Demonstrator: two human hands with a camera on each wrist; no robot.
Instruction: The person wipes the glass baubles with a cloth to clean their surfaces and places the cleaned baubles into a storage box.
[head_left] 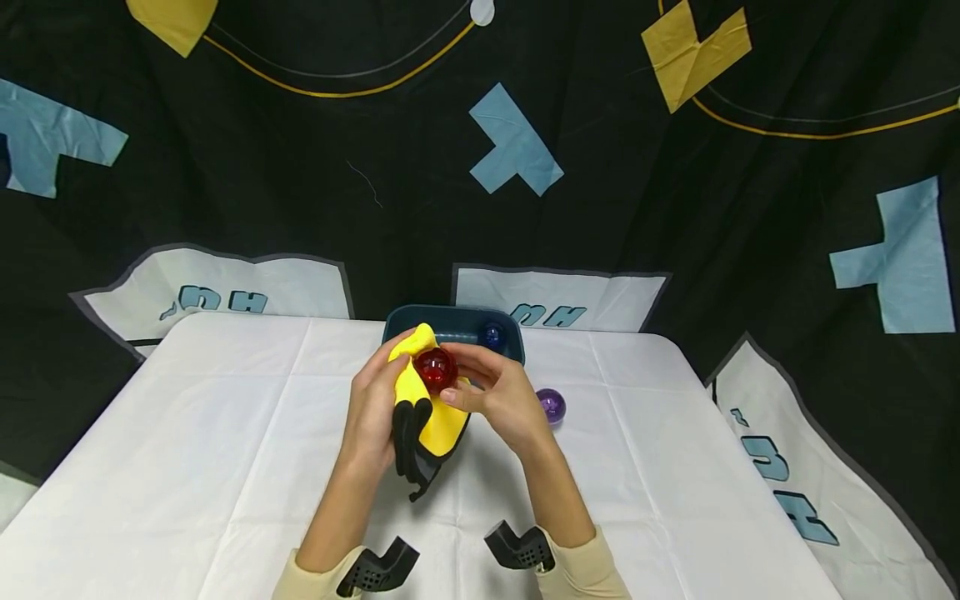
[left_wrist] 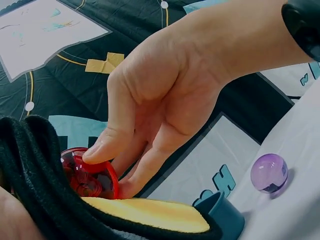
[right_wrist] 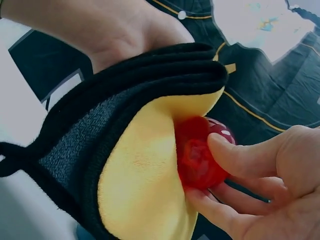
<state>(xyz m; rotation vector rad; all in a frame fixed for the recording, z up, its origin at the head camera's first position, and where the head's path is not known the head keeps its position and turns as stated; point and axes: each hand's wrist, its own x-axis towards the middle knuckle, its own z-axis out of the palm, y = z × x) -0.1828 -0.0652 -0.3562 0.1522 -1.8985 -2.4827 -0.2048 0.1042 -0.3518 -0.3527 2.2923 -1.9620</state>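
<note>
A folded yellow cloth (head_left: 442, 429) with black edging and a dark grey back is gripped by my left hand (head_left: 369, 408). My right hand (head_left: 502, 396) pinches a shiny, see-through red ball (head_left: 436, 369) between thumb and fingers. One side of the ball lies against the yellow face of the cloth (right_wrist: 145, 165), as the right wrist view shows. Both hands are raised over the near side of a dark teal bin (head_left: 405, 317). Inside the bin sits a dark blue ball (head_left: 492, 336). The cloth hides most of my left fingers in the right wrist view.
A see-through purple ball (head_left: 551, 406) rests on the white-covered table (head_left: 247, 467), just right of the bin and close to my right wrist. Behind the table hangs a black curtain (head_left: 405, 192) with blue and yellow patches.
</note>
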